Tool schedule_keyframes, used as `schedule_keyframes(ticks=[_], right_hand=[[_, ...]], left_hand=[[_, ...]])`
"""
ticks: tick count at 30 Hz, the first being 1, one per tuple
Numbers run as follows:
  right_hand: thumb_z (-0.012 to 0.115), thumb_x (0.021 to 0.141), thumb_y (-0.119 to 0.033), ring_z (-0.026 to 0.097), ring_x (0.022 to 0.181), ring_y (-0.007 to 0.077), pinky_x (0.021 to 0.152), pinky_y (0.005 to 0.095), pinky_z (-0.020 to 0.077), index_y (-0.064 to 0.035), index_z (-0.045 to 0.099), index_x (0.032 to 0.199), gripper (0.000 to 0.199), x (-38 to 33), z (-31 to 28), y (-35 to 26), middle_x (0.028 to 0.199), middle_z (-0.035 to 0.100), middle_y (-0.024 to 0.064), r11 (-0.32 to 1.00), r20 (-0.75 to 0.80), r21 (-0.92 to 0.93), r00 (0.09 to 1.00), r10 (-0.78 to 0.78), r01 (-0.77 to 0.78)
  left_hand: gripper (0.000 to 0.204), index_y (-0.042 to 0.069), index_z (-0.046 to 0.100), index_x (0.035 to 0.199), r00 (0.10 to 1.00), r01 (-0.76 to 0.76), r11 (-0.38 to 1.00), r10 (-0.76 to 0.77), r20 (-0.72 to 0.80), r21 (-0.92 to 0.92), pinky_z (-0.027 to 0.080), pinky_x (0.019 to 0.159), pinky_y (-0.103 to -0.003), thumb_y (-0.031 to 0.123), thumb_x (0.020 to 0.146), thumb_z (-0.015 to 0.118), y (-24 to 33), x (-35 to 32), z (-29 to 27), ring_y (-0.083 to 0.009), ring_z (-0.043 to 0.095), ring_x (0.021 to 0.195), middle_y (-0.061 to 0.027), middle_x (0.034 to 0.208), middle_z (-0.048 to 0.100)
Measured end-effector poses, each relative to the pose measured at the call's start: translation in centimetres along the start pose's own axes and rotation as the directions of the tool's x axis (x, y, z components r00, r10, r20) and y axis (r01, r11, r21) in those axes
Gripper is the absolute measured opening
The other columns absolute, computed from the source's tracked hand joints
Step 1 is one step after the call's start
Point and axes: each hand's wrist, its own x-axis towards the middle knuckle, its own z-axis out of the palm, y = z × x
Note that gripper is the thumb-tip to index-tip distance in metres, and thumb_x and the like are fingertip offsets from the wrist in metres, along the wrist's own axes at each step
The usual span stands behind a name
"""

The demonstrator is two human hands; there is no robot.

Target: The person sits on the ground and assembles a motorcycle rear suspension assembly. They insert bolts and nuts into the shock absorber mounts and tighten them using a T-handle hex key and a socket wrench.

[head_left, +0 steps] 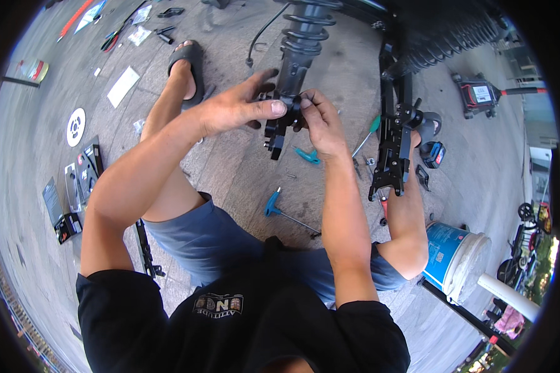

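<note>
A shock absorber (306,38) with a black coil spring hangs down in front of me. At its lower end is a black metal bracket (275,132) with a stepped outline. My left hand (239,107) is closed around the left side of the bracket, thumb across its front and darkened fingers behind. On the other side, my right hand (322,124) pinches the bracket's upper right edge between thumb and forefinger. Whether a small part is between those fingertips is hidden. A thin black cable (258,42) hangs left of the spring.
Below the hands lie a blue T-handle hex key (272,204) and a teal-handled tool (307,156). A green-handled screwdriver (374,124) lies near a black frame arm (393,143) on the right. A blue bucket (443,248), a floor jack (477,95) and a brake disc (76,127) stand farther out.
</note>
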Motion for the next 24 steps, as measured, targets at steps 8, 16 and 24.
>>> schedule_keyframes(ticks=[8, 16, 24], right_hand=[[0.047, 0.098, -0.029, 0.051, 0.058, 0.0097, 0.053, 0.0254, 0.0395, -0.002, 0.058, 0.083, 0.033, 0.3, 0.0, 0.0, 0.064, 0.056, 0.0012, 0.995, 0.042, -0.065, 0.997, -0.072, 0.074], [0.049, 0.098, -0.027, 0.049, 0.056, 0.0091, 0.052, 0.0251, 0.0389, -0.001, 0.059, 0.086, 0.03, -0.1, -1.0, 2.3, 0.063, 0.055, 0.0017, 0.989, 0.034, 0.142, 0.998, -0.055, 0.049], [0.074, 0.074, -0.021, 0.06, 0.1, 0.0342, 0.085, 0.0414, 0.0479, 0.0041, 0.058, 0.105, 0.043, -8.8, -3.9, 16.9, 0.106, 0.061, 0.0238, 0.485, 0.14, -0.874, 0.964, 0.224, 0.015]], left_hand=[[0.101, 0.004, 0.021, 0.147, 0.956, -0.238, 0.96, 0.259, -0.138, 0.15, 0.042, 0.101, -0.043, 0.055, 0.076, 0.071, 1.3, -0.5, -1.7, -0.0389, 0.04, 0.129, -0.0281, 0.141, 0.035], [0.114, 0.0, 0.023, 0.145, 0.955, -0.237, 0.892, 0.288, -0.078, 0.384, 0.039, 0.104, -0.05, 0.067, 0.067, 0.071, -0.6, 0.7, -1.0, -0.0442, 0.042, 0.127, -0.0324, 0.135, 0.04], [0.072, -0.003, 0.035, 0.138, 0.764, -0.447, 0.847, 0.529, -0.369, 0.289, 0.047, 0.092, -0.039, 0.025, 0.083, 0.071, 2.7, -10.4, -5.6, -0.0311, 0.055, 0.11, -0.0223, 0.131, 0.051]])
